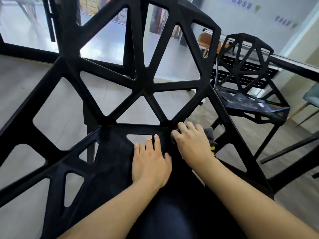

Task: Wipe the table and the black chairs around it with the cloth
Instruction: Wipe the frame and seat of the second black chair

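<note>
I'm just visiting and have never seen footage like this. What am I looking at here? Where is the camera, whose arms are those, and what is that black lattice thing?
There is no machine here: a person is cleaning, and the single picture comes from a wide-angle camera worn on their head, looking down at their own arms. The black lattice is a near chair, seen so close that it fills the view. The left hand rests flat on its seat, fingers straight. The right hand presses a grey cloth against the seat's right edge; most of the cloth is hidden beneath it. A second chair of the same kind stands further right, its seat marked with pale smudges. Grey floor shows through the holes.
</note>
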Motion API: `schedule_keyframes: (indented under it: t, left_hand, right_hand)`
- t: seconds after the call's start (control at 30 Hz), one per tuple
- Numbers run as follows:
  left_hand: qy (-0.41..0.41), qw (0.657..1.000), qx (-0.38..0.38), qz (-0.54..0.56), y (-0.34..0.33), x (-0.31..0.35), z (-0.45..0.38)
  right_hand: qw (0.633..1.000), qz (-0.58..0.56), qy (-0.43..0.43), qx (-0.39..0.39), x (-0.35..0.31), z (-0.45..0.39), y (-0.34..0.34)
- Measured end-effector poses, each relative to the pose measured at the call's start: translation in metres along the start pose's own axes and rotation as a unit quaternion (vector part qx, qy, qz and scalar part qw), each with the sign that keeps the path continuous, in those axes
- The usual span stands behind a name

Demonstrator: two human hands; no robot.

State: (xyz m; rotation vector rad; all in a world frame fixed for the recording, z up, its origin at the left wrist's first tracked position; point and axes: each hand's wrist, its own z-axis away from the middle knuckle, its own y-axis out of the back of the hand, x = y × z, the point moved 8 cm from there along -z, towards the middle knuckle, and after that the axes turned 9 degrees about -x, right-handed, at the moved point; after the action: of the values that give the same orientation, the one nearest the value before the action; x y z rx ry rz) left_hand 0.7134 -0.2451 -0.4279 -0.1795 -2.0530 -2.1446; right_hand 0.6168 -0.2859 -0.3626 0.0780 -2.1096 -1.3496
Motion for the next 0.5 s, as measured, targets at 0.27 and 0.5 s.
schedule_keyframes:
  t: [0.27,0.5]
  left_hand:
    - [0.001,0.999,0.001,-0.032,0.004,0.003,-0.001]
    - [-0.002,1.000,0.015,-0.027,0.001,0.006,-0.001]
  right_hand:
    - [0.999,-0.034,-0.037,0.001,-0.006,-0.042,-0.014]
    - [0.969,-0.189,-0.132,0.085,0.031,-0.046,0.022]
